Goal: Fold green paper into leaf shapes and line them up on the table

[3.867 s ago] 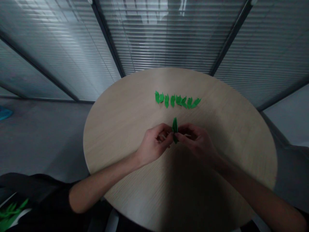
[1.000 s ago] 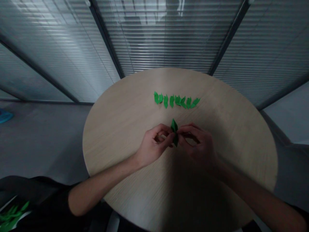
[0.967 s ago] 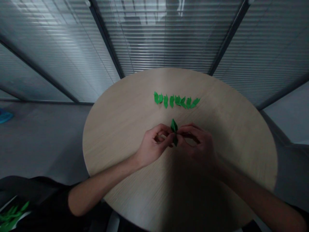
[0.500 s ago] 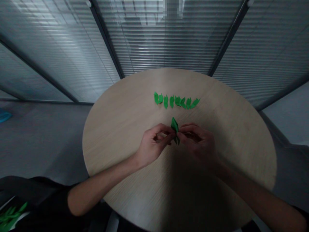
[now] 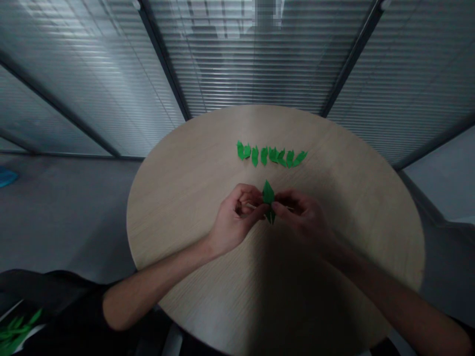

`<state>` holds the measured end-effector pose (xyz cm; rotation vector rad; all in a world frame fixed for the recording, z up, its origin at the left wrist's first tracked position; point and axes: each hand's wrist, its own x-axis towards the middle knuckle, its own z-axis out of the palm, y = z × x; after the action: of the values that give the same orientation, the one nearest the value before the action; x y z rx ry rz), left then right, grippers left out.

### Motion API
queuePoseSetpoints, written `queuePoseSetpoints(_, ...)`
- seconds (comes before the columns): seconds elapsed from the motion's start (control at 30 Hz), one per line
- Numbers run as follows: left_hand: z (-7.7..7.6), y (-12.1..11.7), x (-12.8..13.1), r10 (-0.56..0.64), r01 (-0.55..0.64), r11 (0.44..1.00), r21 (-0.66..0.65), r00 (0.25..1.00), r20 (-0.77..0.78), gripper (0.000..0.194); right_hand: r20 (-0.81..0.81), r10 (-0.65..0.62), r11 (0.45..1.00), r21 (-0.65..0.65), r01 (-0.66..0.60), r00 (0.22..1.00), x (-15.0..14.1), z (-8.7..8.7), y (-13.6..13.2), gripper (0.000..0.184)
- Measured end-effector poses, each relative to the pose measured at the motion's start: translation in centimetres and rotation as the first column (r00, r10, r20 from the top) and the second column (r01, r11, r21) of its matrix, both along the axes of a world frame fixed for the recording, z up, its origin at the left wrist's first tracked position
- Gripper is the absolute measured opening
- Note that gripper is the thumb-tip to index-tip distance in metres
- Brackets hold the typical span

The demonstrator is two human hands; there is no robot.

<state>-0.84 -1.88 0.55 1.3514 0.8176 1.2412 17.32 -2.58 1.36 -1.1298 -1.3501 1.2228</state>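
Between my hands, above the middle of the table, is a small piece of folded green paper (image 5: 268, 192), pointed at its top and bottom ends. My left hand (image 5: 237, 217) pinches its left side with thumb and fingers. From the right, my right hand (image 5: 304, 215) grips it the same way, with the thumb in front. The fingertips cover the paper's middle. Farther back, a row of several small green folded paper pieces (image 5: 272, 154) lies on the table, apart from both hands.
The round wooden table (image 5: 178, 178) stands close to glass panels with blinds (image 5: 256, 69). At the lower left, more green pieces (image 5: 18, 329) lie beside a black sleeve. A blue object (image 5: 7, 176) sits on the floor at the far left.
The green paper has turned in my fingers, so a broader face shows now. My left fingers have lifted slightly, and my right thumb has come across the front. The row has not moved.
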Motion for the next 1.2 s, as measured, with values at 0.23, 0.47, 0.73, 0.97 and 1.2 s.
queuePoseSetpoints(0.23, 0.03, 0.28, -0.02, -0.015, 0.015, 0.999, -0.049, 1.0, -0.018, 0.029, 0.054, -0.003, 1.0, 0.016, 0.003, 0.999, -0.07, -0.04, -0.04, 0.02)
queuePoseSetpoints(0.47, -0.19, 0.53, -0.29, -0.081, 0.061, 0.99, -0.123, 0.984, -0.161, 0.026, 0.051, 0.059, 0.998, -0.008, -0.059, 0.997, -0.02, -0.13, -0.03, 0.024)
queuePoseSetpoints(0.73, -0.15, 0.57, -0.42, -0.103, 0.085, 0.99, -0.11, 0.98, -0.173, 0.026, 0.028, 0.166, 0.984, -0.065, -0.164, 0.986, 0.19, -0.28, 0.34, 0.027)
queuePoseSetpoints(0.97, 0.19, 0.49, -0.34, -0.189, 0.173, 0.977, -0.122, 0.972, -0.137, 0.035, -0.009, 0.16, 0.985, -0.06, -0.16, 0.987, 0.27, -0.26, 0.25, 0.024)
queuePoseSetpoints(1.2, -0.33, 0.4, -0.34, -0.245, 0.225, 0.966, -0.125, 0.953, -0.179, 0.033, -0.007, 0.209, 0.975, -0.077, -0.209, 0.978, 0.31, -0.45, 0.47, 0.027)
